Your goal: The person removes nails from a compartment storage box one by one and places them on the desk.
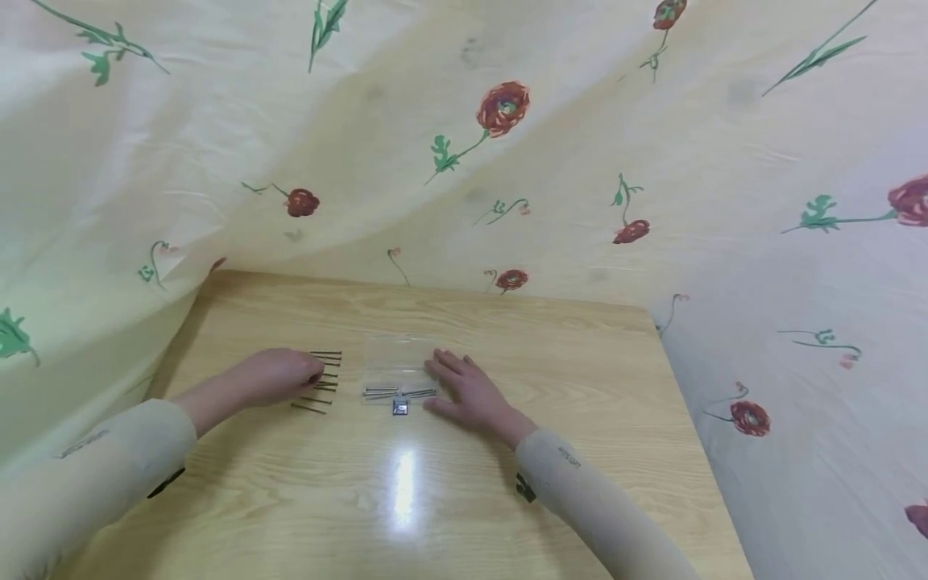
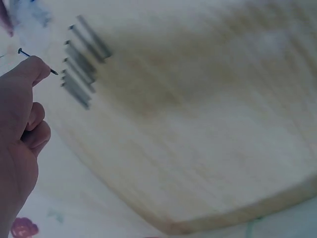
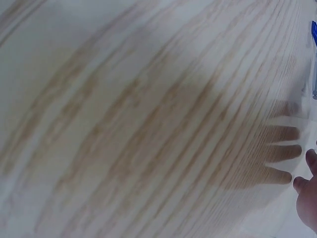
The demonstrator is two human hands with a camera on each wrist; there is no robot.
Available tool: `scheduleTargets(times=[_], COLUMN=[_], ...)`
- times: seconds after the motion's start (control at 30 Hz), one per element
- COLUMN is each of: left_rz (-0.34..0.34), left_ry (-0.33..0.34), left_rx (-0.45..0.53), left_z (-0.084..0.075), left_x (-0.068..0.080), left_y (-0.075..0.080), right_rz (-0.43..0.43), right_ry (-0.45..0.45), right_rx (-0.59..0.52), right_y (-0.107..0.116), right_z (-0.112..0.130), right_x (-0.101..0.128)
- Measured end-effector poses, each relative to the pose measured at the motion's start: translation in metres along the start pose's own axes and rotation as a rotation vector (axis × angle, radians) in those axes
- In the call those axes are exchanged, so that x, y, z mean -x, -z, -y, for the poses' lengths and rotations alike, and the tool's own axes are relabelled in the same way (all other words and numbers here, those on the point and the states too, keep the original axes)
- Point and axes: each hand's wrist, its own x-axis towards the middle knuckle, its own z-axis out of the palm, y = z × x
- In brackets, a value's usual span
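- Left hand [image 1: 271,376] is sitting left of centre in the head view, fingers curled, pinching one dark nail [image 2: 37,62] at the fingertips, as the left wrist view shows.
- Row of dark nails [image 1: 322,379] is lying on the wooden table [image 1: 507,338], just beside that hand.
- Right hand [image 1: 467,391] is lying flat at centre frame, fingers straight, pressing the edge of a clear plastic bag [image 1: 399,370].
- Silvery nails [image 1: 399,393] are lying inside the bag.

Glossy wood-grain table [image 1: 507,499]; dark metal nails [image 1: 324,379]; printed cloth backdrop [image 1: 580,161].
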Motion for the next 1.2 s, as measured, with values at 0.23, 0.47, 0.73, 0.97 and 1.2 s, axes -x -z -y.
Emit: scheduleTargets(times=[0.23, 0.47, 0.73, 0.97, 1.2], left_rz=[-0.017, -0.001, -0.018, -0.029, -0.025], left_ry=[-0.062, -0.078, -0.071, -0.015, 0.025], left_rx=[-0.008, 0.009, 0.010, 0.038, 0.058], left_z=[-0.002, -0.003, -0.003, -0.005, -0.005], left_x=[0.022, 0.032, 0.036, 0.035, 0.035], left_y=[-0.024, -0.039, -0.046, -0.047, -0.045], right_rz=[-0.007, -0.007, 0.000, 0.004, -0.005], right_ry=[0.008, 0.001, -0.010, -0.018, -0.005], right_rx=[0.000, 0.006, 0.022, 0.014, 0.006], right_y=[-0.001, -0.002, -0.001, -0.001, 0.000], right_z=[-0.001, -0.002, -0.001, 0.000, 0.001], right_x=[-0.001, -0.003, -0.003, -0.002, -0.001])
